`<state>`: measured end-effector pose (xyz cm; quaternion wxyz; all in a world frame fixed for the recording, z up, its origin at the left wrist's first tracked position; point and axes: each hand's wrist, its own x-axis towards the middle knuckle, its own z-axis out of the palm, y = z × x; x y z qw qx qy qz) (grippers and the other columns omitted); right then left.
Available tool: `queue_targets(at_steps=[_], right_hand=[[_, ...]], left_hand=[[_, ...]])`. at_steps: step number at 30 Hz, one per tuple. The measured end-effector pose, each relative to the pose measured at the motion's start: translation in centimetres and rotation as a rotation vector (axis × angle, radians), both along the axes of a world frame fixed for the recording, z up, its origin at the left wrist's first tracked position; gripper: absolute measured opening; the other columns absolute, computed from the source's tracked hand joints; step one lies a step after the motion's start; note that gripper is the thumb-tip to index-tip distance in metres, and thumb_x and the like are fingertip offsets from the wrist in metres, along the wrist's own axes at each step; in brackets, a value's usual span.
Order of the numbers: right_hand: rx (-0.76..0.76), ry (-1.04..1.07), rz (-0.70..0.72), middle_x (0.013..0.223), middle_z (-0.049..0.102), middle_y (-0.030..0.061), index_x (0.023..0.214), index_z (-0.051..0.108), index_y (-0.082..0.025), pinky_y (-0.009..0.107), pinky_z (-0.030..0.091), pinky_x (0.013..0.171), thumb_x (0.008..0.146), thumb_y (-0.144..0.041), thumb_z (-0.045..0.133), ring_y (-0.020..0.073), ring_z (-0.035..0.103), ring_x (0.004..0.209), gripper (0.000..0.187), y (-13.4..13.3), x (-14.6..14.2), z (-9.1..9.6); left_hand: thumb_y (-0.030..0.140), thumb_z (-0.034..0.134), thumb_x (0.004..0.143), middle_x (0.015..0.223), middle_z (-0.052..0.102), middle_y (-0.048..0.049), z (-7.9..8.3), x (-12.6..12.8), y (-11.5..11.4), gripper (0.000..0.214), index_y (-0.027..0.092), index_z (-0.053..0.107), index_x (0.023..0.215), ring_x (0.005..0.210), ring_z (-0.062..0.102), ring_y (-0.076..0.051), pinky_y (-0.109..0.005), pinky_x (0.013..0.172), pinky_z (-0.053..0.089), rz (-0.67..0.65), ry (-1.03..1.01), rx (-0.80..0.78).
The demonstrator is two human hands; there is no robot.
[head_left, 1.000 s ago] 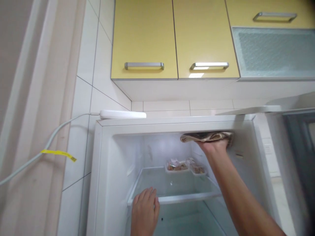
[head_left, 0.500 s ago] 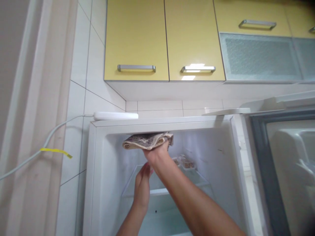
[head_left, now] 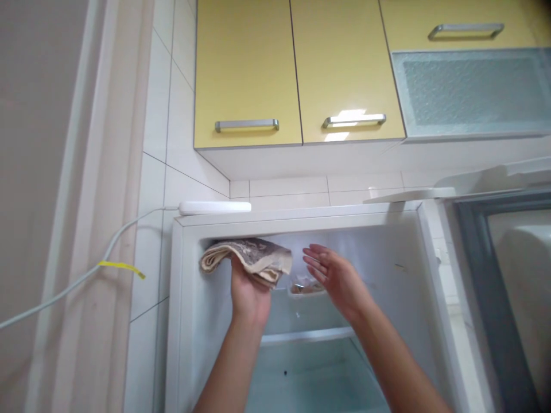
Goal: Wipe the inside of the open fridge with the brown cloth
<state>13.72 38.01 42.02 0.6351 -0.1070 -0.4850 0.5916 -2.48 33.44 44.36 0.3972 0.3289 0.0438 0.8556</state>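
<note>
A folded brown and cream cloth [head_left: 258, 258] is up against the ceiling of the open fridge compartment [head_left: 297, 223]. From below, my left hand [head_left: 250, 295] holds the cloth, its fingers partly hidden under the folds. To the right, my right hand [head_left: 333, 278] is apart from the cloth, fingers stretched out and nothing in them. Behind the hands, a small clear food tray [head_left: 306, 288] sits on the glass shelf [head_left: 307, 334].
The fridge door [head_left: 495, 298] stands swung out on the right. A white flat device [head_left: 215, 207] lies on the fridge top, its cable [head_left: 107, 249] running left with a yellow tie [head_left: 123, 267]. Yellow wall cabinets [head_left: 249, 69] hang above.
The cloth has passed from my right hand to my left. My right hand has let go and moved right, its fingers now spread. The view has shifted slightly.
</note>
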Motion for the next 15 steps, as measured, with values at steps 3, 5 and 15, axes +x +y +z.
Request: queue_targets(at_steps=[3, 5, 15], right_hand=[[0.015, -0.112, -0.468, 0.112, 0.075, 0.0095, 0.100, 0.069, -0.021, 0.038, 0.049, 0.099, 0.070, -0.040, 0.061, 0.0237, 0.067, 0.107, 0.037, 2.7, 2.9, -5.1], [0.036, -0.287, -0.741, 0.110, 0.075, 0.0111, 0.100, 0.067, -0.021, 0.043, 0.049, 0.100, 0.071, -0.041, 0.056, 0.0269, 0.067, 0.106, 0.036, 5.2, 4.0, -9.3], [0.496, -0.927, -1.309, 0.114, 0.074, 0.0135, 0.110, 0.069, -0.018, 0.049, 0.047, 0.103, 0.088, -0.024, 0.044, 0.0277, 0.067, 0.110, 0.035, 10.4, 3.9, -21.3]], left_hand=[[0.049, 0.048, 0.092, 0.103, 0.077, -0.0033, 0.8, 1.3, 0.6, 0.034, 0.026, 0.072, 0.102, 0.099, 0.069, -0.021, -0.041, 0.088, 0.056, -0.070, -0.095, 0.064], [0.049, 0.046, 0.092, 0.112, 0.076, -0.0042, 2.0, 2.7, 0.7, 0.036, 0.028, 0.070, 0.107, 0.110, 0.067, -0.024, -0.047, 0.093, 0.055, -0.137, -0.090, 0.150], [0.062, 0.039, 0.087, 0.132, 0.067, -0.0090, 3.6, 15.3, 3.5, 0.052, 0.028, 0.069, 0.114, 0.122, 0.062, -0.029, -0.055, 0.095, 0.054, -0.465, -0.059, 0.081]])
